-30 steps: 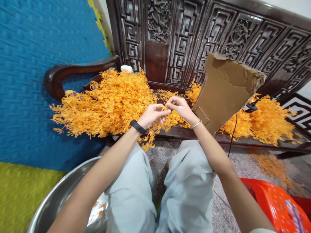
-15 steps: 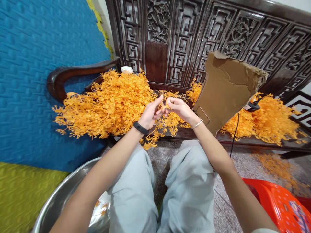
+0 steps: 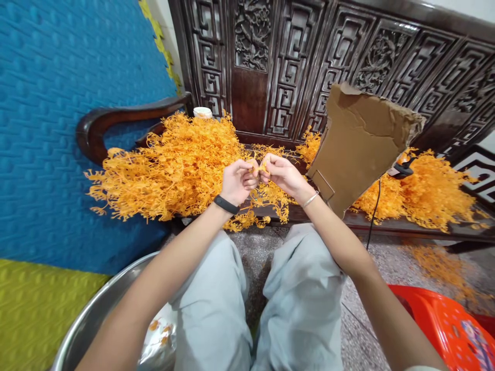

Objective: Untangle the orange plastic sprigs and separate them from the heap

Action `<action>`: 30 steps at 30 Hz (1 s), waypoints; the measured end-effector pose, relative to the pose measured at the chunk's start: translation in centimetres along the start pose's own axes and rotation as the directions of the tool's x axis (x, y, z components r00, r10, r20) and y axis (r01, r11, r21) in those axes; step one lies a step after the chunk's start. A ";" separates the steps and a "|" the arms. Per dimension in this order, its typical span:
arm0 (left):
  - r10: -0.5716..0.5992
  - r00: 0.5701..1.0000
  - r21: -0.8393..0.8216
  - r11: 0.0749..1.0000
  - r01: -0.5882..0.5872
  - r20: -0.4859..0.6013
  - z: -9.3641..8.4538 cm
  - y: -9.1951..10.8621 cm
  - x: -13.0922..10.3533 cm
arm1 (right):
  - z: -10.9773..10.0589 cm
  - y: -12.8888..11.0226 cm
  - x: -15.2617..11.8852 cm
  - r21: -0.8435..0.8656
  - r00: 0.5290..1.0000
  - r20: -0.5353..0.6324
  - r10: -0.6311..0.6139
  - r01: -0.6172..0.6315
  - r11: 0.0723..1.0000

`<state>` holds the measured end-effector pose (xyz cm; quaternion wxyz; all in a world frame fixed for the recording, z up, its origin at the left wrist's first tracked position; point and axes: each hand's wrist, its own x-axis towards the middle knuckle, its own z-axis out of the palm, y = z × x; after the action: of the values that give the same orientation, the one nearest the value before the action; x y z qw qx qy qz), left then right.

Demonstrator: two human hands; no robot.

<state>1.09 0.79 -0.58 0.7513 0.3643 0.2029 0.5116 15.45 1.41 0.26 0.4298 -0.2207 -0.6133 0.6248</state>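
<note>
Above the edge of the dark wooden bench, my left hand (image 3: 240, 178), with a black band on its wrist, pinches a small orange plastic piece (image 3: 263, 166). My right hand (image 3: 281, 172), wearing a thin bracelet, pinches the same piece from the other side, fingertips nearly touching those of the left. Left of the hands lies a large heap of orange branching pieces (image 3: 174, 170). Loose orange sprigs (image 3: 274, 196) lie beneath and beside the hands, some hanging over the bench edge.
A brown cardboard sheet (image 3: 356, 144) leans on the bench to the right, with more orange pieces (image 3: 436, 190) beyond it. A metal basin (image 3: 87, 314) stands at lower left, a red plastic stool (image 3: 436, 314) at lower right. A white round container (image 3: 202, 112) sits behind the heap.
My left hand's thumb and fingers have closed in on the orange piece, and both hands' fingertips have come together. The sprigs hanging below the hands have shifted slightly right.
</note>
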 end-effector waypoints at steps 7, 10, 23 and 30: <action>-0.008 0.997 0.006 1.000 0.009 -0.074 0.4 0.0 -0.1 | -0.1 0.8 0.3 0.097 1.000 0.014 -0.004 0.003 0.995; -0.003 0.997 0.013 1.000 0.004 -0.081 0.5 0.1 -0.1 | 0.1 0.9 0.2 0.113 0.999 0.028 -0.028 0.025 0.993; 0.003 1.000 -0.111 0.994 -0.003 0.003 0.1 0.5 -0.6 | 0.7 1.1 0.2 0.203 0.989 0.022 -0.143 0.136 0.970; 0.097 0.990 -0.154 0.985 -0.081 0.103 0.6 0.7 -1.5 | -2.7 -0.1 0.7 0.033 0.915 -0.287 -0.285 0.306 0.951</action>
<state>0.44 -0.68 0.26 0.7629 0.3435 0.1057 0.5375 17.28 3.53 0.11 0.6093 -0.1944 -0.5486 0.5385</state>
